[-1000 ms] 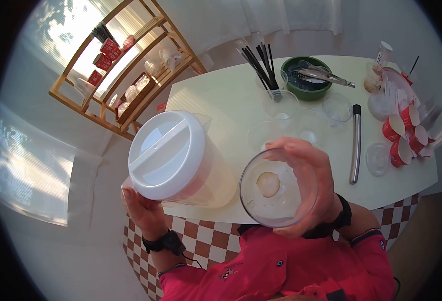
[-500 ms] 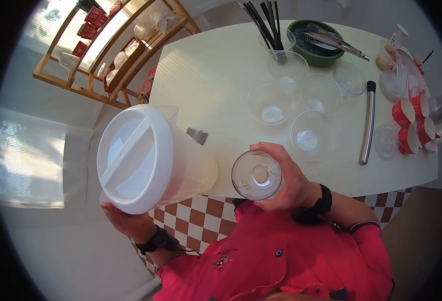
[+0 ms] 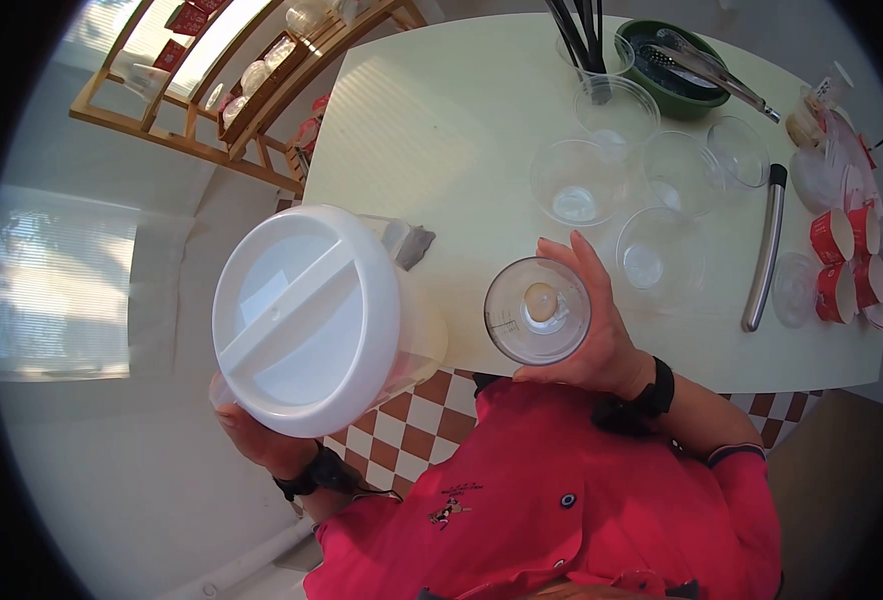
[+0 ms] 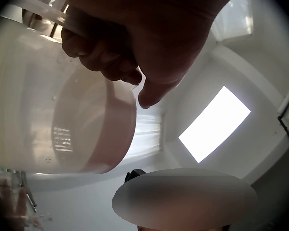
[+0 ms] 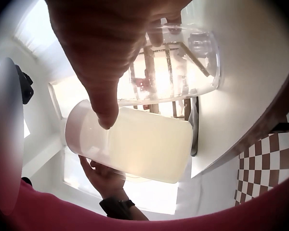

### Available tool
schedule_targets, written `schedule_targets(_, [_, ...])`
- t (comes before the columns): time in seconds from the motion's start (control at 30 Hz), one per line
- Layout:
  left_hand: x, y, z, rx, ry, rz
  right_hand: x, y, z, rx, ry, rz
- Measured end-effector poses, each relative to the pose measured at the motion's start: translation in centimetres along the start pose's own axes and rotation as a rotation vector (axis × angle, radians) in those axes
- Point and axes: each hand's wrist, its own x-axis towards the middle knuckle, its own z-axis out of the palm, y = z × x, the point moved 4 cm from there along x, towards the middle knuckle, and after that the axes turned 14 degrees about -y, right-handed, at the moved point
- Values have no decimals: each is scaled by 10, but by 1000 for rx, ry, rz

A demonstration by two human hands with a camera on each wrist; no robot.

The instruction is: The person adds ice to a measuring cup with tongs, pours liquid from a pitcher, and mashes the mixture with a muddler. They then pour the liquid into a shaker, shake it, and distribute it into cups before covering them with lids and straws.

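Observation:
My left hand (image 3: pixel 266 440) grips the handle of a large translucent pitcher (image 4: pixel 86 110) with a round white lid (image 3: pixel 306 320). Pale yellowish liquid shows through its side in the right wrist view, where the pitcher (image 5: pixel 149 147) leans over. In my right hand (image 3: pixel 606 340) is a clear cup (image 3: pixel 506 330), held from the side between thumb and fingers, with measuring marks on its wall. A small tan disc shows at its bottom. The cup is right of the pitcher, over the near table edge, its mouth facing the head camera.
Several clear plastic cups (image 3: pixel 576 195) stand beyond my right hand, one holding black straws (image 3: pixel 586 45). Behind are a green bowl (image 3: pixel 696 105) and tongs (image 3: pixel 711 70). A metal muddler (image 3: pixel 766 250) and red paper cups (image 3: pixel 833 238) lie at right. Near the pitcher's spout is a grey lump (image 3: pixel 416 247).
My right hand has lowered the clear cup away from the head camera. The pitcher swung left, then partly back right, still in my left hand. The head view has tilted down.

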Motion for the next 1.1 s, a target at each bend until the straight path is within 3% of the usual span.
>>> schedule_targets(0.17, [10, 11, 8, 164, -7, 37, 8, 6, 6, 109, -2, 112])
schedule_targets(0.37, [44, 62, 37, 481, -190, -5, 19, -23, -9, 53, 54, -86])
schedule_targets(0.5, [61, 90, 65, 657, -154, 98, 24, -37, -15, 26, 78, -148])
schedule_targets(0.87, [80, 108, 88, 511, -324, 29, 19, -46, -17, -199, 83, -189])
schedule_targets(1.1, [90, 124, 101, 596, -444, 35, 17, -47, -14, -204, 96, -197])
